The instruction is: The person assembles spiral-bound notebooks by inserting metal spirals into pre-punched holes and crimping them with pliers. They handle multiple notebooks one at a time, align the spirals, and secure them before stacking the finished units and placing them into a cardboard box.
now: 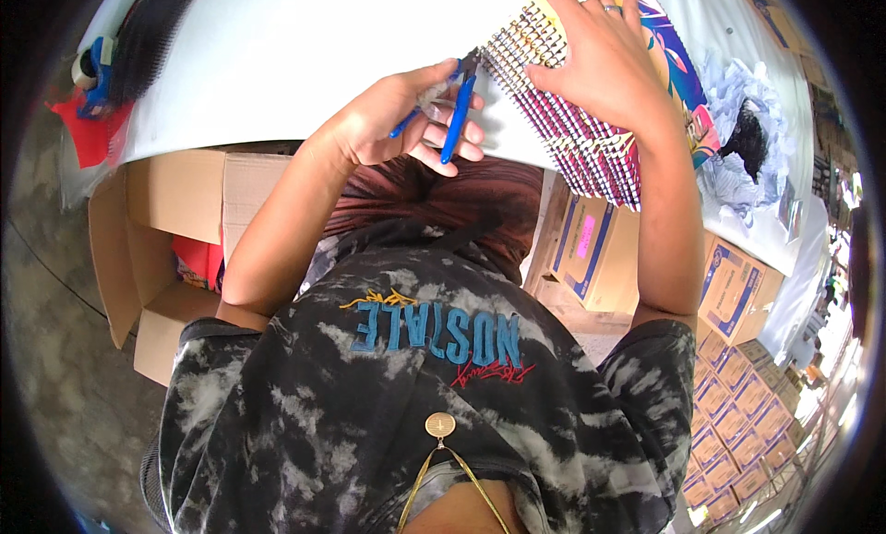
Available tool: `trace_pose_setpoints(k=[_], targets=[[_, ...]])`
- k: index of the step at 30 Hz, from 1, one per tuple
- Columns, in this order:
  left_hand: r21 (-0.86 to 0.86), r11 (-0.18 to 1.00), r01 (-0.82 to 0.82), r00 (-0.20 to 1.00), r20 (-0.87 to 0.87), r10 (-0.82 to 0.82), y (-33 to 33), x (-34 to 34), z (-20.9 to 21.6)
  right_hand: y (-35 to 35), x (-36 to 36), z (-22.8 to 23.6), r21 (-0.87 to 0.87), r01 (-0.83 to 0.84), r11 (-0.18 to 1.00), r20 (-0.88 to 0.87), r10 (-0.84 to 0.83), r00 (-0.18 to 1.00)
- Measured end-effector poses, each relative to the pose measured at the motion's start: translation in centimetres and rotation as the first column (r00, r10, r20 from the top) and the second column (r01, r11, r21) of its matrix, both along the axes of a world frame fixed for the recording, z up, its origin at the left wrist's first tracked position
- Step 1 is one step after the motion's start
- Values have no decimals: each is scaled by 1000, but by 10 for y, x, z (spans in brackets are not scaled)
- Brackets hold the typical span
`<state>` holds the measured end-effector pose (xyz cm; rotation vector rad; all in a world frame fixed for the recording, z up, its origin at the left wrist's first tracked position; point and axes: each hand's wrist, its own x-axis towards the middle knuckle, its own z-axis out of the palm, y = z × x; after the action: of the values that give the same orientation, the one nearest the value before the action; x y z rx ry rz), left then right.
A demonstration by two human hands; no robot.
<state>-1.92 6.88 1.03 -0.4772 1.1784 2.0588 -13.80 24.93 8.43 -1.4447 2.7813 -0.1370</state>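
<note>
Cutters (pixel 459 119) with blue handles sit in the loosely closed grip of the left hand (pixel 397 119), jaws pointing up toward the coil-bound stack (pixel 563 132), though whether they touch a wire is hard to tell. Just right of them on the tabletop (pixel 323 36), the stack slants from upper left to lower right, nearer the right hand (pixel 609 63), which lies spread over it.

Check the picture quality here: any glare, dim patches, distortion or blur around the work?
Head view: the white tabletop is washed out by bright light; head view: the floor at left is much dimmer; head view: the carton stack curves near the dark fisheye rim; head view: the left hand, right hand and blue-handled pliers show no heavy blur.
</note>
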Motion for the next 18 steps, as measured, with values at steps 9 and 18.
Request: trace_pose_setpoints(k=[9,18], targets=[[-582,797,162,964,-81,-255,5,-9,25,-2,7,4,29,28,999,1,-28,1000],[74,996,45,998,50,-49,-14,-7,5,3,2,-3,-16,7,1000,-8,-8,1000]])
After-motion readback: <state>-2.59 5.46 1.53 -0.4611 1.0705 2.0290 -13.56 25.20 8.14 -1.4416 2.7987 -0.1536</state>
